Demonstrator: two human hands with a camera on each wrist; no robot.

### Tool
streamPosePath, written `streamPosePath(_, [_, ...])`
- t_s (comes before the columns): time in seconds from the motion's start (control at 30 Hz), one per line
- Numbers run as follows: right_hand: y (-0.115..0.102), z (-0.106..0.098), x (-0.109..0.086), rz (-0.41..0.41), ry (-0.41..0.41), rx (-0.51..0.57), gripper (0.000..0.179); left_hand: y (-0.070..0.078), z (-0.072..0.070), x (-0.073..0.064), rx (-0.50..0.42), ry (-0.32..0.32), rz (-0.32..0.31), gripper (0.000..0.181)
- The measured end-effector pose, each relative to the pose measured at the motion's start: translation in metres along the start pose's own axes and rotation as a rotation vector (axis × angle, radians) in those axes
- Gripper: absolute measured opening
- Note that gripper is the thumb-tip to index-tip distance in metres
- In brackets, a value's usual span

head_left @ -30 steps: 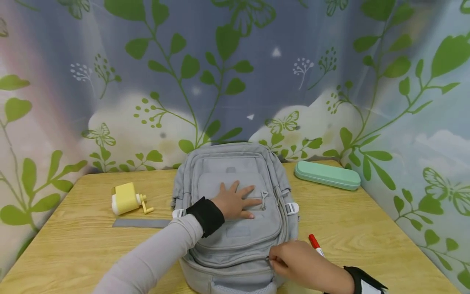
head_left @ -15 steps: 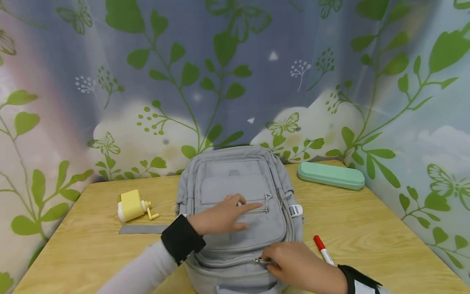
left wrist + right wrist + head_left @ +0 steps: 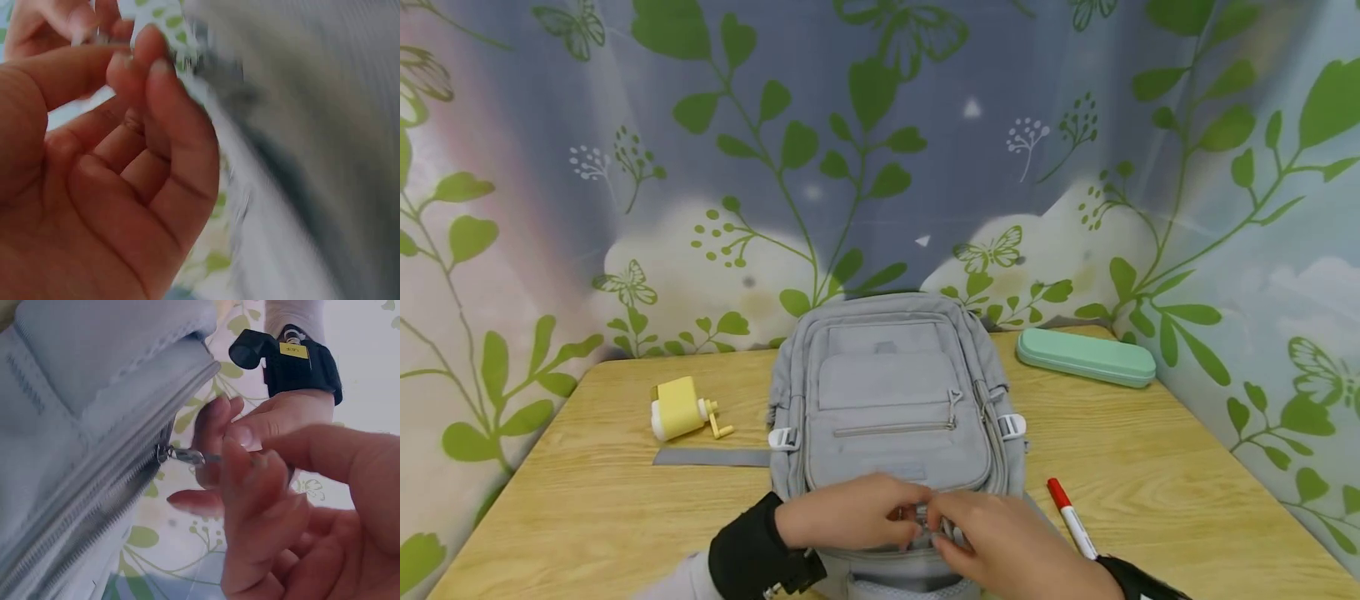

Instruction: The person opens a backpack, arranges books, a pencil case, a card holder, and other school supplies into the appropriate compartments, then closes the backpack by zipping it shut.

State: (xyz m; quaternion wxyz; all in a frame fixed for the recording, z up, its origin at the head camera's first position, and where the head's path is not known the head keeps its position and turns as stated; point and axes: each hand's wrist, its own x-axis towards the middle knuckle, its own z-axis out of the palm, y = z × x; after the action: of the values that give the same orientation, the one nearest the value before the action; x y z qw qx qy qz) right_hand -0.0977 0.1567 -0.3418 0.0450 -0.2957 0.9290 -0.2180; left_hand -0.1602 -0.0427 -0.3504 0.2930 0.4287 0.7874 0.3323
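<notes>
A grey backpack (image 3: 887, 383) sits in the middle of a wooden table (image 3: 1165, 450), its front towards the person, and both hands meet low on that front. The right hand (image 3: 1000, 537) pinches a metal zipper pull (image 3: 187, 455) between thumb and fingertips; the pull sticks out from the zipper, whose two rows of teeth stand apart beside it. The left hand (image 3: 850, 508) is right by it, fingers bent and thumb close to the fingertips, but I cannot tell whether it grasps anything. A black band (image 3: 306, 369) circles the left wrist. On the person's left, a yellow box with a crank (image 3: 677, 408) lies near a flat grey strap (image 3: 711, 457) beside the backpack. On the other side, a red-capped marker (image 3: 1072, 518) lies near the right wrist, with a mint-green case (image 3: 1086, 357) farther back, near a leaf-printed curtain (image 3: 880, 192).
</notes>
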Motion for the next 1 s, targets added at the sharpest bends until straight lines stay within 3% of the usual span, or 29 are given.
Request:
streamPosePath(0.07, [-0.001, 0.000, 0.000, 0.036, -0.016, 0.083, 0.003, -0.001, 0.005, 0.005, -0.088, -0.033, -0.004, 0.016])
streamPosePath(0.13, [0.001, -0.002, 0.000, 0.044, -0.032, 0.153, 0.007, -0.001, 0.009, 0.007, -0.151, -0.028, -0.022, 0.012])
streamPosePath(0.23, [0.010, -0.006, -0.001, -0.026, -0.044, 0.176, 0.019, 0.001, 0.010, 0.004, -0.118, 0.034, -0.026, 0.008])
streamPosePath(0.33, [0.024, -0.010, -0.001, -0.177, 0.022, 0.015, 0.030, 0.003, 0.008, -0.002, -0.067, 0.088, -0.030, 0.007])
streamPosePath(0.43, [0.037, -0.006, 0.003, -0.297, 0.123, -0.268, 0.035, 0.007, 0.006, -0.008, -0.054, 0.121, -0.028, 0.013])
streamPosePath(0.53, [0.045, 0.004, 0.012, -0.364, 0.178, -0.484, 0.037, 0.012, 0.007, -0.010, -0.050, 0.158, -0.034, 0.018])
streamPosePath(0.63, [0.046, 0.014, 0.020, -0.406, 0.233, -0.622, 0.034, 0.015, 0.009, -0.012, -0.044, 0.190, -0.056, 0.015])
streamPosePath(0.83, [0.044, 0.031, 0.028, -0.443, 0.358, -0.767, 0.025, 0.012, 0.008, -0.024, -0.054, 0.241, -0.169, 0.010])
streamPosePath(0.93, [0.042, 0.033, 0.029, -0.413, 0.329, -0.747, 0.020, 0.007, 0.001, -0.036, -0.043, 0.259, -0.213, 0.011])
streamPosePath(1.0, [0.042, 0.033, 0.029, -0.381, 0.290, -0.709, 0.017, 0.002, -0.005, -0.047, 0.058, 0.285, -0.217, 0.012])
